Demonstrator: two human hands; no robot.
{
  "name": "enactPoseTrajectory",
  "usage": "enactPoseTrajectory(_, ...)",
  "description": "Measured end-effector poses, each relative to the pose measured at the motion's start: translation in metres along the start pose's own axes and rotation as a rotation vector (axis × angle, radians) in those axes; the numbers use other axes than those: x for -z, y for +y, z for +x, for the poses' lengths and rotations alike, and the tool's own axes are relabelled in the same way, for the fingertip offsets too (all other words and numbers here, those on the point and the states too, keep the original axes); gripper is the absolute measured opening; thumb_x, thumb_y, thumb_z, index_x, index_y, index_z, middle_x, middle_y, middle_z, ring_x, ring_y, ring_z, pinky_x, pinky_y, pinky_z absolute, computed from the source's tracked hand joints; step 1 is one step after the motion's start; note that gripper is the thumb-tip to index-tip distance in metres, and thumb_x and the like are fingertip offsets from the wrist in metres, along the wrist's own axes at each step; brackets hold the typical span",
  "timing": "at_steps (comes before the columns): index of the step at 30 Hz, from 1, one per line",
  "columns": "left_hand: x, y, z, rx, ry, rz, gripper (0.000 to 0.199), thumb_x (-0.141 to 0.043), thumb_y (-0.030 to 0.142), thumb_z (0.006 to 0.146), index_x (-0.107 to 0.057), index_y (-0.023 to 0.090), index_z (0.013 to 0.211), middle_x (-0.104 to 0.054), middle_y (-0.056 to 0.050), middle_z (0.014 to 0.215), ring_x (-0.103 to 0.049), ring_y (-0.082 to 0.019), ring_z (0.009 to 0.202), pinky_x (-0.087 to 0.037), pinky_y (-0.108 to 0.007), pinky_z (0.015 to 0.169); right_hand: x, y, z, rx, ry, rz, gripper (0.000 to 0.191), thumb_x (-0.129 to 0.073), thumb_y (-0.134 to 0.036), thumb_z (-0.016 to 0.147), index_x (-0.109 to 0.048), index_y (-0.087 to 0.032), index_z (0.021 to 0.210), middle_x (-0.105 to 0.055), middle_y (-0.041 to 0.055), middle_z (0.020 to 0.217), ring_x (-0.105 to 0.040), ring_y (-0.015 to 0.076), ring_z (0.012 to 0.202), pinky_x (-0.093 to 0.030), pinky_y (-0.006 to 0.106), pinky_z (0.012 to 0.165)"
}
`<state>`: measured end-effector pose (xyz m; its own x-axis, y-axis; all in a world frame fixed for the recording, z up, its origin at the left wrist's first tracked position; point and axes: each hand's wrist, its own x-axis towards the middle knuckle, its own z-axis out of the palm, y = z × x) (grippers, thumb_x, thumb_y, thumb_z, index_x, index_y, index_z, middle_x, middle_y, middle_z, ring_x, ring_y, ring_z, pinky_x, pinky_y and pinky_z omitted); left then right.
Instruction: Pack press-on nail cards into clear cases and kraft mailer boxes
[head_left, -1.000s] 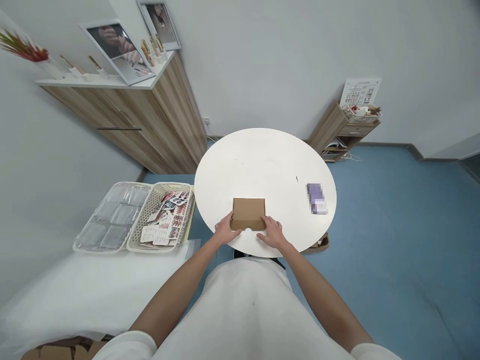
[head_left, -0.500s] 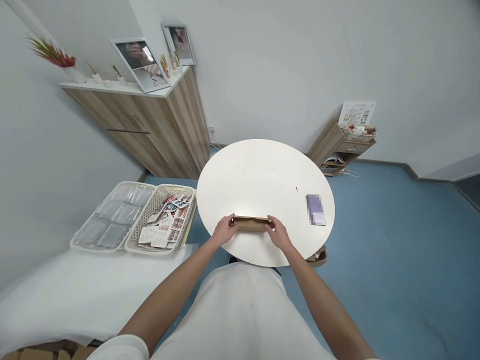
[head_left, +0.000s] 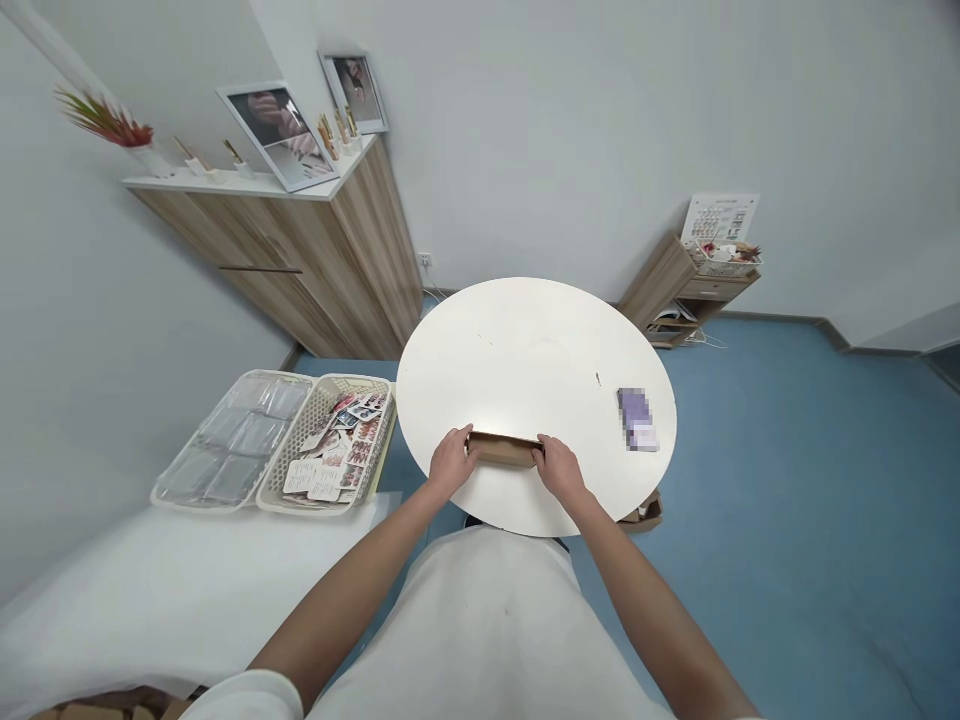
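Observation:
A long, narrow brown cardboard box (head_left: 505, 452) lies near the front edge of the white oval table (head_left: 525, 350). My left hand (head_left: 451, 463) grips its left end, and my right hand (head_left: 560, 466) grips its right end. Both sets of fingers are closed around the end walls, with the thumbs on the near side. The inside of the box looks hollow from above; its bottom is hard to make out. Off to the right on the tabletop lies a purple and white item (head_left: 637, 420), blurred by pixels.
At left, a white basket of printed cards (head_left: 330, 450) stands beside a tray of clear plastic packets (head_left: 232, 440) on a white-covered surface. Behind are a wooden cabinet (head_left: 330, 270) and a small shelf (head_left: 667, 290). An open carton (head_left: 643, 513) sits below the table's right edge.
The view has shifted slightly. Both hands keep hold of the box ends, and the right hand's fingers have drawn closer around its end.

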<state>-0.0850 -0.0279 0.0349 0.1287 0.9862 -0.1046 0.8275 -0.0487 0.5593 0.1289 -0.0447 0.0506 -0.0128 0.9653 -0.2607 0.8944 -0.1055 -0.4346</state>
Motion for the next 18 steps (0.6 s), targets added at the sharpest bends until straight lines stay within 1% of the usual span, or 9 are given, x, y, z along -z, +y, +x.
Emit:
enactPoseTrajectory(2, 0.0006, 0.0005, 0.0012, 0.005, 0.0, -0.006, 0.044, -0.048, 0.03, 0.079, -0.046, 0.015, 0.12, -0.056, -0.006, 0.085, -0.053, -0.018, 0.08, -0.04, -0.028, 0.07, -0.0006, 0.0005, -0.0002, -0.007, 0.01, 0.051, 0.035, -0.036, -0.024, 0.084, -0.048, -0.016, 0.116, -0.06, 0.009, 0.098, -0.054, 0.0204, 0.093, -0.037, 0.028, 0.073)
enactPoseTrajectory(4, 0.001, 0.0005, 0.0023, 0.007, 0.002, -0.004, 0.044, -0.049, 0.029, 0.078, -0.047, 0.015, 0.119, -0.056, -0.006, 0.084, -0.053, -0.018, 0.078, -0.041, -0.028, 0.07, -0.0008, 0.0011, -0.0007, -0.026, 0.019, 0.119, 0.035, -0.037, -0.025, 0.083, -0.048, -0.017, 0.116, -0.061, 0.0074, 0.097, -0.055, 0.0194, 0.09, -0.038, 0.028, 0.072)
enactPoseTrajectory(8, 0.001, -0.0008, 0.0036, 0.002, -0.001, -0.007, 0.042, -0.051, 0.029, 0.077, -0.048, 0.017, 0.117, -0.057, -0.005, 0.083, -0.053, -0.017, 0.078, -0.04, -0.028, 0.07, -0.0005, 0.0009, -0.001, -0.065, 0.012, 0.228, 0.033, -0.038, -0.028, 0.082, -0.05, -0.02, 0.112, -0.063, 0.0029, 0.082, -0.057, 0.0169, 0.077, -0.04, 0.027, 0.067)
enactPoseTrajectory(9, 0.0009, -0.0011, 0.0038, 0.005, -0.002, -0.009, 0.042, -0.052, 0.029, 0.077, -0.049, 0.017, 0.117, -0.057, -0.005, 0.083, -0.053, -0.017, 0.078, -0.04, -0.028, 0.07, -0.0006, 0.0006, -0.0008, -0.069, 0.015, 0.236, 0.033, -0.038, -0.029, 0.082, -0.051, -0.02, 0.111, -0.063, 0.0027, 0.081, -0.057, 0.0169, 0.076, -0.04, 0.027, 0.067)
enactPoseTrajectory(14, 0.0008, -0.0023, 0.0049, 0.007, -0.002, -0.024, 0.042, -0.054, 0.029, 0.075, -0.05, 0.019, 0.116, -0.058, -0.004, 0.082, -0.054, -0.017, 0.076, -0.041, -0.028, 0.07, -0.002, 0.0002, -0.0009, -0.05, 0.048, 0.255, 0.033, -0.04, -0.027, 0.08, -0.052, -0.021, 0.11, -0.062, 0.0042, 0.091, -0.056, 0.0181, 0.083, -0.04, 0.028, 0.07)
enactPoseTrajectory(18, 0.0056, -0.0022, 0.0034, 0.009, -0.021, -0.108, 0.045, -0.052, 0.035, 0.075, -0.05, 0.017, 0.117, -0.06, -0.004, 0.084, -0.055, -0.016, 0.073, -0.041, -0.027, 0.069, -0.0002, 0.0014, -0.0035, -0.044, 0.033, 0.331, 0.039, -0.042, -0.034, 0.079, -0.051, -0.021, 0.114, -0.061, 0.005, 0.088, -0.055, 0.018, 0.082, -0.041, 0.029, 0.072)
